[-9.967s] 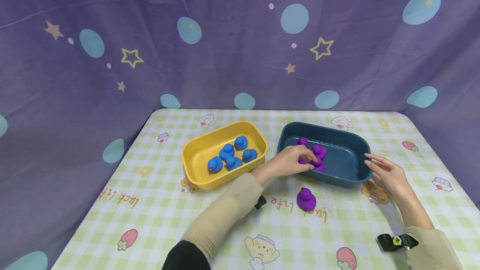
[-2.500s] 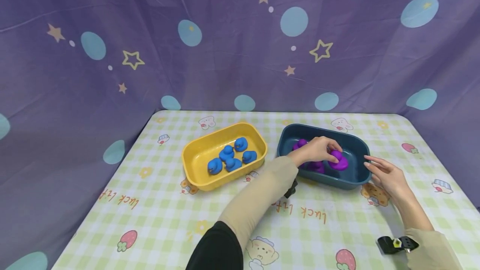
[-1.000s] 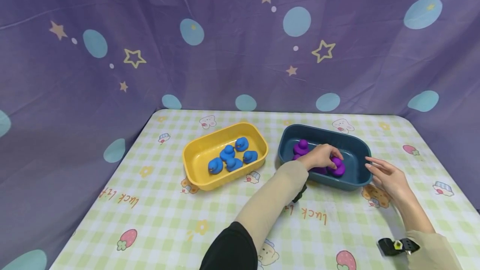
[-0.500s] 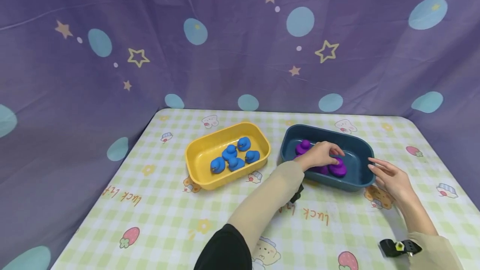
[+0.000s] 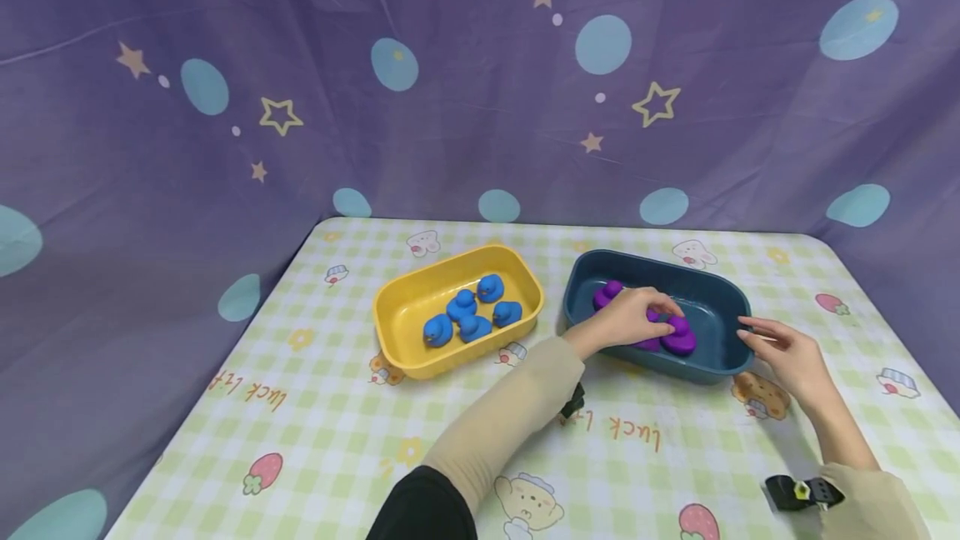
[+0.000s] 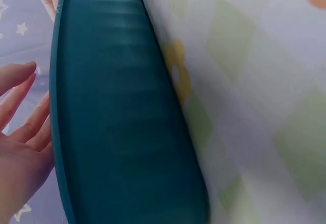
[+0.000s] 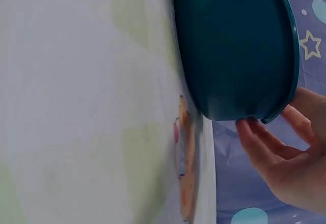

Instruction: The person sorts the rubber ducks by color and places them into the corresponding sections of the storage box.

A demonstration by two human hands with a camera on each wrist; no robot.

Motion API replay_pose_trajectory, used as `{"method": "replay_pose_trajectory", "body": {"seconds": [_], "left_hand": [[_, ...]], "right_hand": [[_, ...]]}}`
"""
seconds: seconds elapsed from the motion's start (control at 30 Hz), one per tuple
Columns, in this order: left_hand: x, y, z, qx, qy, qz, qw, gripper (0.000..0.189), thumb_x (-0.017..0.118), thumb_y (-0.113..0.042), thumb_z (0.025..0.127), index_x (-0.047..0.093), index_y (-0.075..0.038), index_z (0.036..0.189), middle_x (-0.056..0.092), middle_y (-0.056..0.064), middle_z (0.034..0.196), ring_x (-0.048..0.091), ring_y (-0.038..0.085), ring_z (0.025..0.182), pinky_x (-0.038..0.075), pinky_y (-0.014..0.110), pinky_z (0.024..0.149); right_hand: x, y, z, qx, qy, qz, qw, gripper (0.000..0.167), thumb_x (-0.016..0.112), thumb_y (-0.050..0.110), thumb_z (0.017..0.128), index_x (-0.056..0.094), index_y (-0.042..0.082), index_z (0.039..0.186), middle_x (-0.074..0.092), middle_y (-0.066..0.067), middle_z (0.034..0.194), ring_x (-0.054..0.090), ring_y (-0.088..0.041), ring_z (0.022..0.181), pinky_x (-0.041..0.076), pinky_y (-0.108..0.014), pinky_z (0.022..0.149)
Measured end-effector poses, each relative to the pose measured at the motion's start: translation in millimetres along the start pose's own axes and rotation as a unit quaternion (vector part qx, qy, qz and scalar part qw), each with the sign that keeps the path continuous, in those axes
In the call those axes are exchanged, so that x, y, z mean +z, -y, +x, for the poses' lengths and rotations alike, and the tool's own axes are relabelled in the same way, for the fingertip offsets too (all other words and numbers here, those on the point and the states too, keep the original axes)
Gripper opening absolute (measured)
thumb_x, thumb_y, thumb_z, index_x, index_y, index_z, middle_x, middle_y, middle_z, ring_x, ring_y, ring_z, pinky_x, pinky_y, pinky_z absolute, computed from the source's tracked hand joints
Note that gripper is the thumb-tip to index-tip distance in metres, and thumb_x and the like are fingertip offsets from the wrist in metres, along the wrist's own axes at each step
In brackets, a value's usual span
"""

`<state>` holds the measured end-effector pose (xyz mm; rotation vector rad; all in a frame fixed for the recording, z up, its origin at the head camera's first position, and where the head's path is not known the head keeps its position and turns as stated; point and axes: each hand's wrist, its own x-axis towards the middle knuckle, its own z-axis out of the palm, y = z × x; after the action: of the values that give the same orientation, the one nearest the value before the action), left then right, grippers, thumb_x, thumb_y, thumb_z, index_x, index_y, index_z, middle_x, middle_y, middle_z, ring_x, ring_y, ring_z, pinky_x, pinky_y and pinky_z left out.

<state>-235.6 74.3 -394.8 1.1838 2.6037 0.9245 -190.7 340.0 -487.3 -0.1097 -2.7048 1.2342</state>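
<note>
In the head view, my left hand [image 5: 628, 319] hangs over the dark teal tray [image 5: 712, 290], fingers extended and parted. Its fingertips are right by the head of a purple rubber duck [image 5: 679, 338] on the tray floor. Another purple duck [image 5: 609, 293] lies at the tray's left, and more are partly hidden under the hand. The left wrist view shows the spread left hand [image 6: 23, 137] beyond the tray wall [image 6: 112, 102], with no duck visible there. My right hand [image 5: 791, 357] touches the tray's right end with nearly straight fingertips, at the rim [image 7: 294, 56] in the right wrist view.
Left of the teal tray stands a yellow tray [image 5: 397, 319] with several blue rubber ducks [image 5: 474, 326] in it. Both trays are on a table with a green checked cloth [image 5: 337, 440]. A purple curtain [image 5: 465, 107] hangs behind and at the sides.
Ten seconds ago a purple duck lay on the cloth before the teal tray. Later my left hand held a purple duck in the tray, lowered it, and has drawn back left. The right hand stayed.
</note>
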Motion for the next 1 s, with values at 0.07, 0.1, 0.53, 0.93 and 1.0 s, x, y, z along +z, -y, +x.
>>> {"method": "replay_pose_trajectory", "body": {"seconds": [0.07,0.1,0.53,0.93,1.0], "left_hand": [[-2.5,0.9,-6.2,0.006,-0.012,-0.004,0.9999,0.024,0.064,-0.02,0.082,0.064,-0.015,0.105,0.062,-0.002,0.101,0.052,0.002,0.092,0.034,0.004,0.074],[-3.6,1.5,-9.1,0.009,-0.018,-0.005,0.9998,0.023,0.064,-0.019,0.082,0.064,-0.015,0.105,0.062,-0.001,0.101,0.051,0.001,0.092,0.034,0.004,0.076],[-16.5,4.6,-60.6,0.017,-0.056,-0.004,0.9982,0.022,0.062,-0.021,0.083,0.065,-0.015,0.104,0.059,-0.005,0.105,0.051,0.004,0.101,0.036,0.012,0.084],[-42.8,9.5,-113.4,0.016,-0.122,0.007,0.9924,0.024,0.061,-0.018,0.083,0.063,-0.011,0.106,0.056,0.002,0.108,0.051,0.015,0.104,0.038,0.022,0.091],[-46.9,12.9,-123.4,0.016,-0.134,0.018,0.9907,0.025,0.061,-0.019,0.083,0.062,-0.01,0.107,0.055,0.003,0.11,0.05,0.016,0.105,0.038,0.025,0.092]], "right_hand": [[2,-8,3.7,-0.012,-0.008,-0.013,0.9998,0.048,0.05,0.047,0.084,0.055,0.016,0.12,0.05,-0.013,0.118,0.045,0.017,0.08,0.043,-0.007,0.062],[3,-10,4.9,-0.018,-0.011,-0.017,0.9996,0.048,0.05,0.047,0.085,0.055,0.015,0.12,0.051,-0.012,0.117,0.045,0.018,0.079,0.043,-0.007,0.062],[-2,21,-8.2,-0.039,-0.057,-0.095,0.9931,0.045,0.049,0.044,0.087,0.056,0.012,0.118,0.051,-0.021,0.119,0.055,-0.032,0.094,0.049,-0.031,0.066],[-6,131,-49.6,-0.111,-0.041,-0.094,0.9885,0.04,0.051,0.028,0.09,0.054,-0.002,0.116,0.042,-0.03,0.117,0.043,-0.044,0.102,0.036,-0.058,0.075],[-4,135,-50.0,-0.124,-0.034,-0.088,0.9877,0.041,0.053,0.028,0.089,0.052,-0.001,0.118,0.04,-0.03,0.12,0.04,-0.047,0.106,0.034,-0.06,0.078]]}}
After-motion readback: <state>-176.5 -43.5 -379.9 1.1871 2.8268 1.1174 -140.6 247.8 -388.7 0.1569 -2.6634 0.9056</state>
